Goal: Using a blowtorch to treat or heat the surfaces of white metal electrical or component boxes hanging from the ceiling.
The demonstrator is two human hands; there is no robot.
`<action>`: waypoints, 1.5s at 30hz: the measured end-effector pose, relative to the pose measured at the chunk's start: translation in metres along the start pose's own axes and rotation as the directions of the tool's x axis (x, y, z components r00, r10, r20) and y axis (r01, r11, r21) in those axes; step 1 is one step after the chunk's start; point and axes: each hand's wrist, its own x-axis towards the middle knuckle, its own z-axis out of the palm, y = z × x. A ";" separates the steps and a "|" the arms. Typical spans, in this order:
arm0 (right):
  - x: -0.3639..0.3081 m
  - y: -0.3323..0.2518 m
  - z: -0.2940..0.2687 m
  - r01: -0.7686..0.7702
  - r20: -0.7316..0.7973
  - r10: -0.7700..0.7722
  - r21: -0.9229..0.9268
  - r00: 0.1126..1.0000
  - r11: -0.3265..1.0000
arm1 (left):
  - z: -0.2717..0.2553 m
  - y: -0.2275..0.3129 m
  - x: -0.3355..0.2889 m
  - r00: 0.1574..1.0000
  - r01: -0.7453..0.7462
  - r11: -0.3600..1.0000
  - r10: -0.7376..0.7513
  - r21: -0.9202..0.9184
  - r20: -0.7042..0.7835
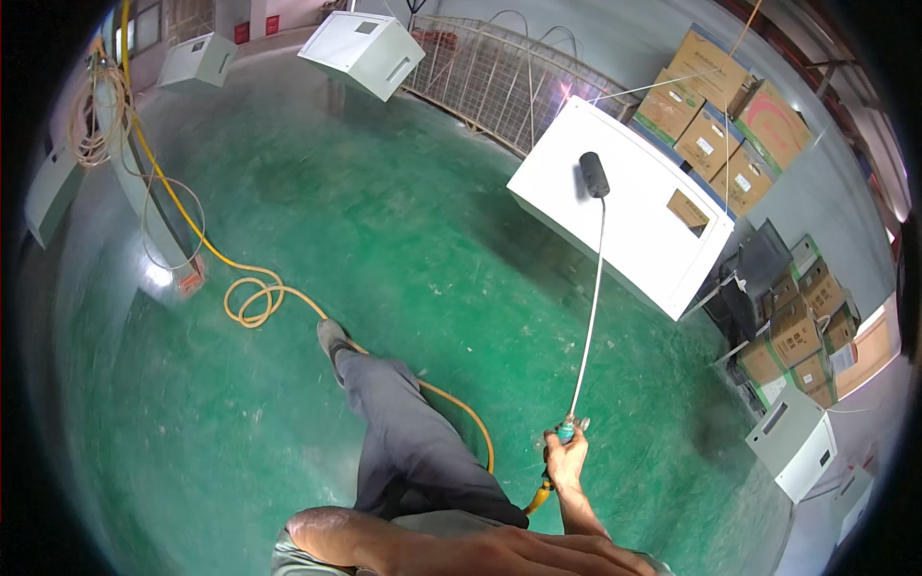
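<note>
Looks like smooth ptd metal on wht box (pixel 636 206); matt on wand head (pixel 594 176); smooth metal on rod (pixel 589 331); semi-gloss on grn flr (pixel 384 230); matt cardbd on ctns (pixel 708 144).

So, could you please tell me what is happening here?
A person's right hand grips a long wand near its yellow hose. The wand's black cylindrical head is in front of a white cabinet; whether they touch, I cannot tell. The left hand is at the picture's lower edge, its grip unclear.

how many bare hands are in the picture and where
2: the right hand grips the wand handle, right of centre; the left hand is at the bottom edge, partly cut off. No others show.
</note>
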 end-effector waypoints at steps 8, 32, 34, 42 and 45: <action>-0.024 -0.022 0.004 -0.078 0.059 0.070 0.153 0.996 0.985 | 0.001 0.000 0.024 0.963 -0.222 0.971 0.232 0.091 -0.134; -0.018 0.012 0.056 -0.145 0.336 0.116 0.062 0.935 0.987 | -0.033 0.044 0.033 0.819 -0.364 0.771 0.532 0.523 -0.214; -0.018 0.012 0.058 -0.172 0.348 0.135 0.076 0.928 0.982 | -0.034 0.043 0.035 0.802 -0.363 0.742 0.557 0.563 -0.215; -0.014 0.005 0.065 -0.213 0.335 0.182 0.057 0.924 0.975 | -0.051 0.034 0.051 0.746 -0.434 0.590 0.659 0.681 -0.095; 0.002 0.033 0.065 -0.145 0.372 0.134 0.002 0.919 0.989 | -0.036 0.025 0.059 0.667 -0.388 0.600 0.707 0.700 -0.236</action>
